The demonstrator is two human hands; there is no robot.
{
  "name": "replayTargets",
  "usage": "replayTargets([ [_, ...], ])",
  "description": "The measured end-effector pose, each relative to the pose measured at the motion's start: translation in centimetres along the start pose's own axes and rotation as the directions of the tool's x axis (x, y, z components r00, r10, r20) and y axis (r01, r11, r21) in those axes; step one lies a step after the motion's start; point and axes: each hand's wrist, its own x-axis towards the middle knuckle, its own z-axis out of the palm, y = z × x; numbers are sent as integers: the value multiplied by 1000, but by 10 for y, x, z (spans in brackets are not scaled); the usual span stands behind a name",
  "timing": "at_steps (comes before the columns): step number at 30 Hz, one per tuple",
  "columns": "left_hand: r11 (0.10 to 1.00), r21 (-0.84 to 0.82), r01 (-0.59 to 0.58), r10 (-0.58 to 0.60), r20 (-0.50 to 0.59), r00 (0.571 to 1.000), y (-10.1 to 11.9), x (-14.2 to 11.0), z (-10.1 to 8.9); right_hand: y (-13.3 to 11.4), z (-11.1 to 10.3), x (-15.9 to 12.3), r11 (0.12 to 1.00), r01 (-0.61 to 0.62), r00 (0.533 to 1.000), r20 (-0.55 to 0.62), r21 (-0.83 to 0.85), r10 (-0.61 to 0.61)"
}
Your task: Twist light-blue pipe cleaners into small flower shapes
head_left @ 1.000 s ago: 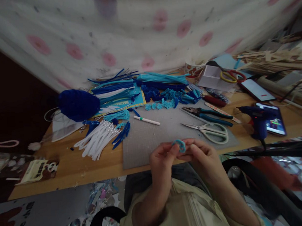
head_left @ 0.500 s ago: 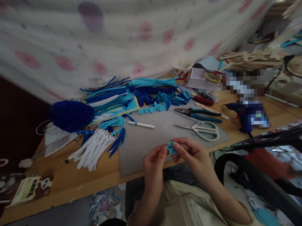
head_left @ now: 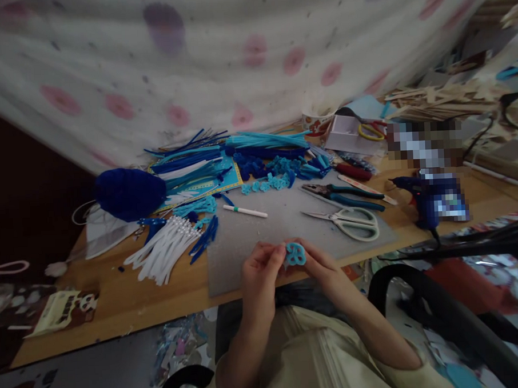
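Close to the table's front edge, a small light-blue pipe-cleaner flower (head_left: 295, 253) with looped petals faces up between my hands. My left hand (head_left: 262, 265) pinches its left side with thumb and forefinger. Around its right side and behind it, my right hand (head_left: 317, 263) is closed, with some fingertips hidden by the flower. Under and beyond my hands lies a grey mat (head_left: 244, 240). On it are a white pen (head_left: 245, 212) with a green band, scissors (head_left: 355, 224) with pale green handles, and pliers (head_left: 345, 196) with blue grips. More light-blue flowers (head_left: 265, 184) lie at the mat's far edge.
White stems with pearl tips (head_left: 162, 252) and a dark-blue fuzzy bundle (head_left: 130, 194) lie left. Blue pipe cleaners (head_left: 265, 139) are piled at the back before a spotted curtain (head_left: 219, 58). At right stand a glue gun (head_left: 426, 201) and a white box (head_left: 344, 133); a black chair armrest (head_left: 418, 290) is below.
The flower has turned so its looped petals show more openly. My right thumb has moved off its front, and the whole view has shifted slightly.
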Motion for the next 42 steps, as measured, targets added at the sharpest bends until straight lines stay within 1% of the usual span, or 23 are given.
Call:
replayTargets([
  [2, 999, -17, 42, -42, 24, 999, 1, -2, 0, 7, 2, 1, 991, -22, 999, 33, 134, 18],
  [4, 995, -48, 86, -84, 47, 995, 2, -5, 0, 13, 2, 1, 971, -38, 999, 34, 237, 31],
  [6, 991, -69, 115, -110, 72, 991, 3, -7, -1, 16, 1, 1, 959, -36, 999, 15, 281, 33],
  [9, 991, -29, 132, -129, 86, 988, 5, -10, 1, 17, 0, 0, 963, -28, 1000, 18, 268, 25],
  [11, 993, 34, 111, -113, 72, 991, 6, -13, 3, 15, -1, 0, 979, 5, 1000, 17, 204, -9],
  [13, 992, 111, 67, -73, 54, 996, 7, -16, 5, 12, -1, 0, 991, 95, 995, -12, 96, -94],
  [15, 984, 177, -4, -5, 51, 999, 9, -18, 7, 7, -1, 0, 981, 191, 981, -36, -27, -192],
  [18, 978, 187, -94, 81, 75, 994, 11, -20, 8, 0, 0, -1, 947, 272, 961, -3, -169, -276],
  [20, 985, 151, -78, 68, 70, 995, 10, -20, 8, -2, 1, -2, 916, 308, 950, 34, -257, -310],
  [21, 990, 128, -55, 49, 49, 998, 9, -20, 8, -2, 2, -2, 896, 327, 943, 45, -301, -329],
  [24, 1000, 15, 22, -21, -33, 999, 5, -18, 9, 1, 4, -1, 839, 372, 918, 26, -397, -395],
  [25, 998, -33, 53, -55, -39, 998, 5, -17, 9, 1, 4, -1, 827, 383, 911, 17, -411, -413],
  [27, 983, -122, 139, -140, 0, 990, 5, -14, 7, 2, 4, -1, 819, 400, 902, 17, -411, -432],
  [30, 945, -192, 263, -248, 98, 964, 7, -10, 5, 0, 3, -1, 866, 383, 919, 34, -323, -393],
  [31, 936, -202, 289, -270, 118, 956, 7, -9, 4, 0, 3, -1, 890, 361, 929, 29, -279, -368],
  [33, 925, -216, 313, -291, 127, 948, 6, -6, 5, 1, 4, 0, 923, 315, 945, -18, -219, -327],
  [35, 930, -230, 286, -274, 86, 958, 3, -4, 7, 4, 6, 2, 933, 286, 946, -91, -217, -311],
  [37, 947, -225, 229, -229, 26, 973, -2, -2, 8, 7, 9, 5, 934, 260, 942, -149, -246, -301],
  [40, 978, -141, 152, -154, -2, 988, -8, 2, 2, 8, 11, 9, 918, 212, 951, -145, -336, -272],
  [42, 997, -28, 74, -72, 41, 997, -8, 7, -8, 6, 9, 10, 902, 156, 970, -110, -402, -216],
])
